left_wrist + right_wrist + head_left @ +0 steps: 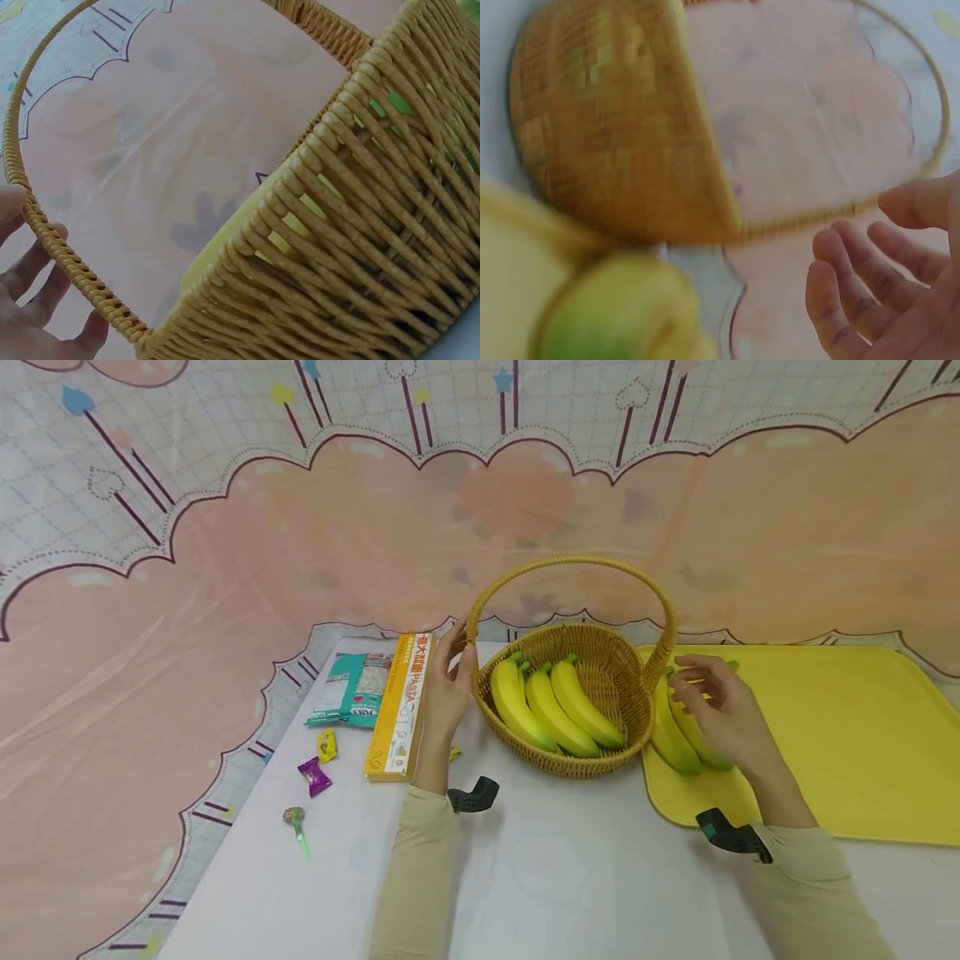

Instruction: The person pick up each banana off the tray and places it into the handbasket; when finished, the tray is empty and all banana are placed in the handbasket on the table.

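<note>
my left hand (450,681) rests open-fingered on the wicker basket (573,710) handle's base, steadying it on the bench (555,877). my right hand (712,706), fingers loose, hovers over, maybe touching, the banana bunch (678,747) on the yellow tray (847,735) beside it.

Your wicker basket (600,693) sits mid-table with three bananas (555,706) in it. Just right of it lies the tray (847,752), with more bananas (678,743) on its left end. Left of the basket lies the pasta box (400,710), then a snack packet (352,689). In front of those lie two wrapped candies (321,762) and a lollipop (295,822).
</note>
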The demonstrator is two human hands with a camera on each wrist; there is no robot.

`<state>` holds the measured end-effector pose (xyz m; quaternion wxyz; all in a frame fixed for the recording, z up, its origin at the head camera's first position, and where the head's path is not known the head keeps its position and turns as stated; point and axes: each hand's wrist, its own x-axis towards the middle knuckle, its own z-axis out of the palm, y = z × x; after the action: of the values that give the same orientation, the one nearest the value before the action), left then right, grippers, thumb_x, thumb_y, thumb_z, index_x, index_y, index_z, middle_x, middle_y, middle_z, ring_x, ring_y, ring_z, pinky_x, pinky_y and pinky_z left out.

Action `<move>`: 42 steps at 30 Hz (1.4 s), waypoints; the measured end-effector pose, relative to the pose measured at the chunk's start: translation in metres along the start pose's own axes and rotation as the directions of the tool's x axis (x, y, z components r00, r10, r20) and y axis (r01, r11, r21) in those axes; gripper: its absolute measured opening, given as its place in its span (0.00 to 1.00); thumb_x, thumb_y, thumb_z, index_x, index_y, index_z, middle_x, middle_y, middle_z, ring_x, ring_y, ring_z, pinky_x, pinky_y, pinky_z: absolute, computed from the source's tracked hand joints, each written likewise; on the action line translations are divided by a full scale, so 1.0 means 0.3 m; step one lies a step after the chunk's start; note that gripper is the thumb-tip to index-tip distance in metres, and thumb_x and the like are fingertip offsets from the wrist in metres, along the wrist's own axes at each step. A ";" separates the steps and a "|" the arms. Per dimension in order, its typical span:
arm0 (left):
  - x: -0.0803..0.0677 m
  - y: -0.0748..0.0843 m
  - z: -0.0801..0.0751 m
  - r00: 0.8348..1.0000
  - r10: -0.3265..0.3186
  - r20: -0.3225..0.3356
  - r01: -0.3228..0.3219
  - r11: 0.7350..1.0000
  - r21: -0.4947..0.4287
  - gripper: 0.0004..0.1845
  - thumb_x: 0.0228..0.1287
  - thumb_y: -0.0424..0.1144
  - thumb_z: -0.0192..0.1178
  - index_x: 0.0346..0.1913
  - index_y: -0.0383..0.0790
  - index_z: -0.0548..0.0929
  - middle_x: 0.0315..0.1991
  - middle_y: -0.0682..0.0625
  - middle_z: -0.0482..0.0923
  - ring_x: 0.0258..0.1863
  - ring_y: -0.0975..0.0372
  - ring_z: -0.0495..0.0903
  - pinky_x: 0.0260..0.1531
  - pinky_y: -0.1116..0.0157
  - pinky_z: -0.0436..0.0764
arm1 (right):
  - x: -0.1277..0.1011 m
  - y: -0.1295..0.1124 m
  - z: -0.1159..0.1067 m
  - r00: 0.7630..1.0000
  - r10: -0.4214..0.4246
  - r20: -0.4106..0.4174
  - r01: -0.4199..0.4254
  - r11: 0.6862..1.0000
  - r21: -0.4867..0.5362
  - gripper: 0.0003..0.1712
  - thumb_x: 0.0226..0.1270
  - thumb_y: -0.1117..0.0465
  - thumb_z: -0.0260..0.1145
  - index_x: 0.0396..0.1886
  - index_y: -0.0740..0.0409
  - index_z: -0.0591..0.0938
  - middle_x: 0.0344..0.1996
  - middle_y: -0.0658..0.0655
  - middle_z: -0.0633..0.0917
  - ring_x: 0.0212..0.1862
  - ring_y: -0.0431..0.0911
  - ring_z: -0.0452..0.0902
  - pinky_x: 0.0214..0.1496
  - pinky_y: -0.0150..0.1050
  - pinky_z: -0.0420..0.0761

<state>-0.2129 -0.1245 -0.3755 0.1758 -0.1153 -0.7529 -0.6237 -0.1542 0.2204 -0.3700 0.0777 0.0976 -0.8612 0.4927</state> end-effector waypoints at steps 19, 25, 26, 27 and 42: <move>0.001 0.059 0.008 0.997 -0.054 0.046 0.059 0.992 -0.111 0.21 0.74 0.35 0.44 0.67 0.33 0.66 0.57 0.34 0.74 0.61 0.49 0.72 0.63 0.57 0.71 | 0.029 0.256 -0.126 0.892 0.425 0.152 -0.389 0.895 -0.218 0.47 0.72 0.43 0.46 0.72 0.74 0.42 0.64 0.84 0.55 0.64 0.75 0.54 0.60 0.67 0.64; 0.004 0.053 0.012 0.999 -0.003 0.035 0.010 0.983 -0.183 0.19 0.74 0.33 0.44 0.63 0.28 0.68 0.50 0.28 0.73 0.54 0.44 0.73 0.59 0.57 0.73 | 0.012 0.256 -0.135 0.873 0.457 0.170 -0.419 0.882 -0.217 0.49 0.72 0.41 0.46 0.72 0.73 0.40 0.65 0.83 0.54 0.64 0.74 0.53 0.61 0.67 0.63; 0.004 0.051 0.012 1.000 0.002 0.028 0.003 0.981 -0.192 0.19 0.73 0.32 0.44 0.62 0.28 0.68 0.49 0.28 0.73 0.51 0.46 0.74 0.57 0.55 0.73 | 0.008 0.256 -0.134 0.875 0.452 0.172 -0.414 0.884 -0.216 0.49 0.72 0.41 0.46 0.72 0.73 0.40 0.65 0.83 0.54 0.64 0.74 0.53 0.61 0.67 0.63; 0.004 0.048 0.012 1.000 0.006 0.021 -0.001 0.981 -0.196 0.19 0.73 0.32 0.43 0.62 0.28 0.68 0.47 0.29 0.73 0.50 0.50 0.75 0.57 0.54 0.73 | 0.002 0.254 -0.133 0.880 0.445 0.168 -0.408 0.887 -0.217 0.48 0.72 0.41 0.46 0.72 0.73 0.40 0.65 0.83 0.55 0.64 0.74 0.53 0.61 0.67 0.63; 0.005 0.026 0.036 0.999 0.017 -0.045 -0.025 0.980 -0.195 0.18 0.74 0.36 0.44 0.59 0.28 0.71 0.44 0.25 0.71 0.45 0.43 0.72 0.49 0.59 0.73 | -0.135 0.150 -0.142 0.956 0.277 0.101 -0.251 0.944 -0.215 0.44 0.72 0.46 0.52 0.75 0.64 0.44 0.63 0.78 0.61 0.59 0.72 0.61 0.51 0.66 0.70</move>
<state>-0.2126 -0.1125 -0.3695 0.1864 -0.1265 -0.6828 -0.6950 -0.1245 0.2832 -0.3956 -0.0357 0.0047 -0.9148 0.4022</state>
